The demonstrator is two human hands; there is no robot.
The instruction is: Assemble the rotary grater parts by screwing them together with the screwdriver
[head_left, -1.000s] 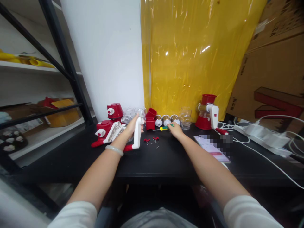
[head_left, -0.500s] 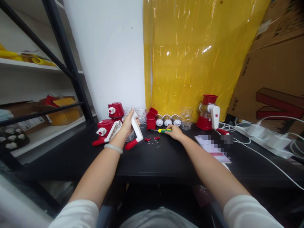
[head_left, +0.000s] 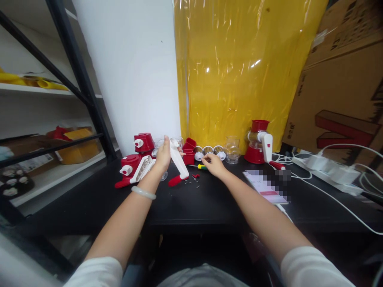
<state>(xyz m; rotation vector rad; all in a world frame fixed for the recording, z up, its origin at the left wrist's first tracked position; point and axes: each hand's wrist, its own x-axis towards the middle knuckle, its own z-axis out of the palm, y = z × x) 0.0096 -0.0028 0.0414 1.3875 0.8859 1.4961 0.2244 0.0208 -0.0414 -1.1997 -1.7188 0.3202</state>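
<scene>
My left hand [head_left: 164, 156] is closed around a white crank handle [head_left: 178, 161] with a red grip, held above the table with the grip pointing down toward me. My right hand [head_left: 214, 165] has its fingers curled at a yellow-and-green screwdriver [head_left: 201, 166], whose shaft points left; the palm hides the end of its handle. Small red parts [head_left: 195, 176] and several loose screws [head_left: 198, 186] lie just below the two hands. Left of my left hand, another white crank handle [head_left: 143, 169] rests against a red grinder base [head_left: 129, 162].
Another red base [head_left: 144, 142] stands behind. Along the back are a red box-shaped part [head_left: 188, 151], metal drums [head_left: 208, 151] and clear plastic pieces [head_left: 232, 149]. An assembled red-and-white grinder [head_left: 259, 142], a phone [head_left: 266, 187] and a power strip [head_left: 332, 171] with cables occupy the right.
My left hand has turned the crank handle, swinging its red grip rightward over the small parts. The fingers of my right hand have shifted left along the screwdriver and curled more. The view has moved slightly.
</scene>
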